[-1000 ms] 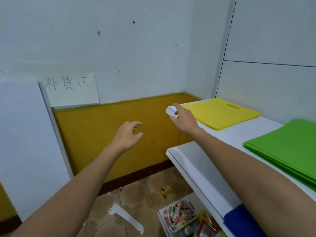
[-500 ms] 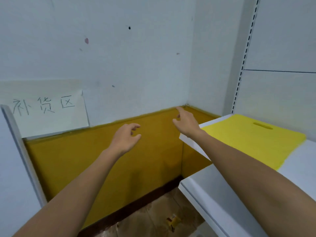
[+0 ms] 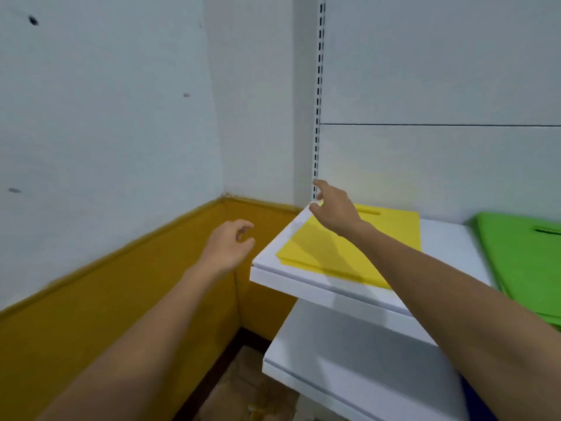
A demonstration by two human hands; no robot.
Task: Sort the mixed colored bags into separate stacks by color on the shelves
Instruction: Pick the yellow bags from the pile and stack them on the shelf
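Note:
A flat yellow bag (image 3: 391, 229) lies at the left end of the white upper shelf (image 3: 306, 281). A stack of green bags (image 3: 522, 256) lies further right on the same shelf. My right hand (image 3: 334, 209) hovers over the yellow bag's far left corner near the shelf's back corner, fingers loosely spread and holding nothing. My left hand (image 3: 227, 249) hangs in the air left of the shelf end, fingers loosely curled and empty. A sliver of blue (image 3: 476, 399) shows under my right arm at the lower shelf.
A white lower shelf (image 3: 334, 369) juts out below. A slotted upright rail (image 3: 318, 95) runs up the back panel. White walls with a yellow lower band (image 3: 121, 299) meet in the corner on the left; tiled floor (image 3: 252, 390) shows beneath.
The view has swung right and closer to the shelf. My right hand has moved from the shelf's left edge to over the yellow bag's far corner. My left hand stays empty alongside.

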